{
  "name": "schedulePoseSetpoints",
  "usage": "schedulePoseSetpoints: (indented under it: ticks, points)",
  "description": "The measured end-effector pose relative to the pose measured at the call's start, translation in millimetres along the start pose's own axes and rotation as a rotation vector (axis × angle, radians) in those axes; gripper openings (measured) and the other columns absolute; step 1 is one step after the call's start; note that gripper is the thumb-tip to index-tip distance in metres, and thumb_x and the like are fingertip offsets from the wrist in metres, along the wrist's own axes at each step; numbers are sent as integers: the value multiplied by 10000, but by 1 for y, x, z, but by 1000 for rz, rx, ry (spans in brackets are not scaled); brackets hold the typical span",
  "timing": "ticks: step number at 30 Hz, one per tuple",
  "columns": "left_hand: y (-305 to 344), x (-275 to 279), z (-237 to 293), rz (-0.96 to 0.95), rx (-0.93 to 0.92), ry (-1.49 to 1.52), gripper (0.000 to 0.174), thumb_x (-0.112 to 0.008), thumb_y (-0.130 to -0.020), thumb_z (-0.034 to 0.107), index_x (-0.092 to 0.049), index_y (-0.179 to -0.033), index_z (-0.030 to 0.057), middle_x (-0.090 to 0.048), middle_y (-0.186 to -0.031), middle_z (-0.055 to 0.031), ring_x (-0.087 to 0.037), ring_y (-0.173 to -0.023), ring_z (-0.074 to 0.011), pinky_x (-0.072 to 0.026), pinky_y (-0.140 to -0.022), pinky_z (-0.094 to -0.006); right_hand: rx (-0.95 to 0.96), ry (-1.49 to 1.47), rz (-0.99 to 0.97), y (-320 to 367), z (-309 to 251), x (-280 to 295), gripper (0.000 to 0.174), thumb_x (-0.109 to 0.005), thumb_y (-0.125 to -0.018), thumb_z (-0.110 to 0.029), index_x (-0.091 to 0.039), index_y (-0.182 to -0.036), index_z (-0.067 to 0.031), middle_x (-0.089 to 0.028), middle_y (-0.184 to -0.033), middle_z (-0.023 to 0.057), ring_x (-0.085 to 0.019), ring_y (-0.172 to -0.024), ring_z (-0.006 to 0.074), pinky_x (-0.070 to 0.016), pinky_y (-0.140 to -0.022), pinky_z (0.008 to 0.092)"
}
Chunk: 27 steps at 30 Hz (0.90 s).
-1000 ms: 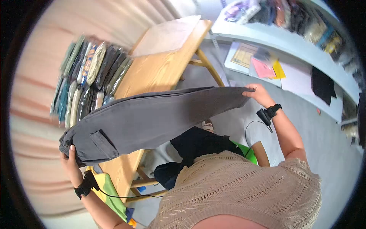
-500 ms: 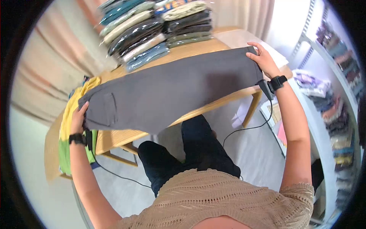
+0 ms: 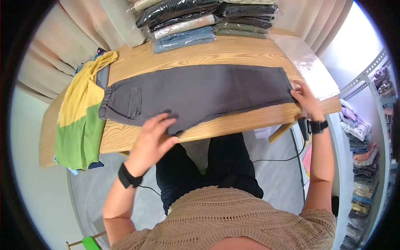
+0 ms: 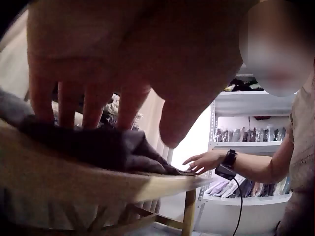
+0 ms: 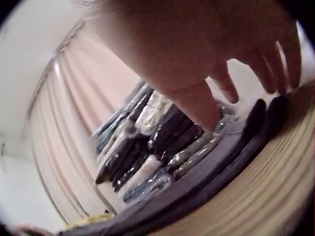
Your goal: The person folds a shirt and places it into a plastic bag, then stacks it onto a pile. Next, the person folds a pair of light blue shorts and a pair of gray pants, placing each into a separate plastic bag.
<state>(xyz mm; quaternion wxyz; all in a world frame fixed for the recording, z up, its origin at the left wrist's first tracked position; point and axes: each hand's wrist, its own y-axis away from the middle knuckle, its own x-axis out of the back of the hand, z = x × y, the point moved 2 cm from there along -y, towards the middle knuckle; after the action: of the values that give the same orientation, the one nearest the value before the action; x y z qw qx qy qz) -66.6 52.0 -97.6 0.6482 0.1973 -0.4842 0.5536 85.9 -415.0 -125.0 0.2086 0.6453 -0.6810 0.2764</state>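
A pair of dark grey cargo trousers (image 3: 200,91), folded lengthwise, lies flat across the wooden table (image 3: 246,121). Its gathered waistband (image 3: 106,102) is at the left and its hem (image 3: 286,83) at the right; a flap pocket (image 3: 134,102) shows near the waist. My left hand (image 3: 151,141) is over the front edge by the crotch, fingers spread. In the left wrist view its straight fingers (image 4: 93,105) reach down to the dark cloth. Beside the hem's front corner is my right hand (image 3: 307,100), its fingers loosely extended; the right wrist view has them just over the cloth edge.
Plastic-wrapped folded clothes (image 3: 183,25) are stacked at the table's back. A yellow and green garment (image 3: 81,116) hangs over the left end. Clear plastic sheets (image 3: 310,66) lie at the back right. Shelves of packed clothes (image 3: 362,166) stand to the right, and a cable (image 3: 277,160) trails from the right wrist.
The trousers, earlier held stretched in the air between both hands, now lie on the table. My left hand has let go of the waist and moved right; the right hand has released the hem.
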Motion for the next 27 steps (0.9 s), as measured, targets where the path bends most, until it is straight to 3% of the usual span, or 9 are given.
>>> schedulePoseSetpoints:
  ticks: [1, 3, 5, 10, 12, 15, 18, 21, 27]
  points:
    - [1, -9, 0, -28, -9, -17, 431, -677, -773, 168, -556, -1172, 59, -504, -1245, -176, -453, -1176, -354, -366, -990, -413, 89, 339, 85, 14, -20, -3, 432, -644, -819, -195, -515, -1188, -9, -604, -1018, 168, -592, -913, 270, -464, -818, 343]
    - [4, -23, 3, 11, 24, -140, 366, -649, -790, 128, -580, -1143, 60, -519, -1247, -158, -463, -1170, -354, -374, -986, -426, 383, 349, 131, 39, -42, -26, 396, -644, -783, -115, -547, -1160, -43, -575, -1121, 179, -538, -1065, 322, -419, -922, 372]
    - [9, -35, -1, 99, 42, -159, 331, -636, -791, 108, -595, -1116, 61, -548, -1218, -141, -485, -1149, -342, -381, -980, -428, 441, 244, 45, 75, -86, -61, 402, -651, -750, -68, -564, -1142, -72, -530, -1229, 156, -445, -1211, 316, -348, -1010, 410]
    - [11, -35, 1, 291, 22, -247, 242, -618, -778, 81, -634, -1019, 62, -649, -1022, -107, -586, -997, -305, -441, -899, -415, 754, 166, -199, 113, -164, -145, 442, -672, -727, -96, -562, -1155, -103, -499, -1288, 99, -388, -1274, 295, -290, -1051, 460]
    - [6, -25, 15, 196, 70, -177, 224, -618, -781, 88, -634, -1002, 56, -647, -992, -119, -595, -957, -313, -457, -855, -406, 863, 174, -233, 111, -185, -164, 487, -688, -718, -135, -536, -1180, -103, -536, -1234, 102, -432, -1229, 287, -304, -1044, 460]
    - [10, -20, 24, 174, 19, -71, 207, -636, -780, 128, -629, -968, 42, -640, -885, -143, -608, -832, -332, -481, -738, -384, 854, 195, -339, 106, -184, -184, 535, -703, -700, -152, -516, -1198, -96, -575, -1155, 97, -480, -1168, 268, -324, -1030, 458]
    - [16, -6, 23, 180, -156, -58, 384, -727, -697, 224, -621, -1021, 47, -624, -1004, -118, -575, -943, -316, -459, -810, -372, 842, 197, -343, 105, -175, -191, 446, -678, -697, -119, -532, -1115, -68, -594, -1088, 112, -529, -1091, 280, -359, -1003, 439]
    - [26, 0, 4, 110, -1, -137, 458, -760, -641, 209, -615, -1042, 43, -610, -1062, -105, -549, -1022, -310, -443, -857, -374, 817, 192, -347, 107, -172, -189, 389, -647, -691, -73, -538, -1064, -59, -596, -1099, 112, -533, -1091, 280, -361, -1002, 426]
    - [31, -8, -19, 212, -11, -55, 206, -652, -733, 48, -636, -937, 22, -613, -996, -129, -574, -931, -319, -466, -809, -380, 790, 189, -283, 101, -157, -173, 320, -620, -695, -30, -558, -1009, -42, -603, -1092, 107, -539, -1066, 282, -382, -953, 399]
